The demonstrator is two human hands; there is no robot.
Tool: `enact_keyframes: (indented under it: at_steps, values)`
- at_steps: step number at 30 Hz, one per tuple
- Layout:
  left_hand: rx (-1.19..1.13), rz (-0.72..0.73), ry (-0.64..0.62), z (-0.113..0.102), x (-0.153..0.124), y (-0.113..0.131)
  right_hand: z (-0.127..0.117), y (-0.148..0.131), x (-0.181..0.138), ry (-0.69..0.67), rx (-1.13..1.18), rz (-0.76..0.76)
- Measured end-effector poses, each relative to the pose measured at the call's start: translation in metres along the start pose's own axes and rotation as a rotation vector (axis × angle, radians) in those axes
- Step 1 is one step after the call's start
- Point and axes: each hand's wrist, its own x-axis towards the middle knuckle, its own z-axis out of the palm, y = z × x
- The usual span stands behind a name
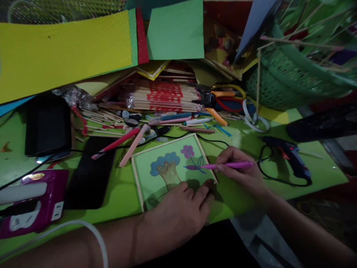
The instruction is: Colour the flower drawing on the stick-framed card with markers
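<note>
A small green picture (156, 156) framed with thin sticks lies on the green table (122, 197); it shows a blue tree and a purple flower. My left hand (181, 212) lies flat on its near right corner, fingers stretched out, pressing it down. My right hand (245, 173) is closed around a pink marker (228, 165). The marker's tip touches the paper beside the flower's stem and leaf.
Loose markers and sticks (134, 143) and a wrapped bundle of sticks (164, 96) lie behind the picture. Two black phones (47, 124) (90, 175), a magenta device (30, 201), a black glue gun (290, 156), scissors (228, 98), a green basket (292, 74) and coloured paper sheets (64, 52) surround it.
</note>
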Motion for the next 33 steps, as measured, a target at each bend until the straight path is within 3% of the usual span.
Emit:
enact_keyframes:
  at_steps: [33]
  values:
    - [-0.003, 0.003, -0.065, -0.001, 0.0002, -0.0001, 0.0018, 0.008, 0.0018, 0.166, -0.219, -0.184]
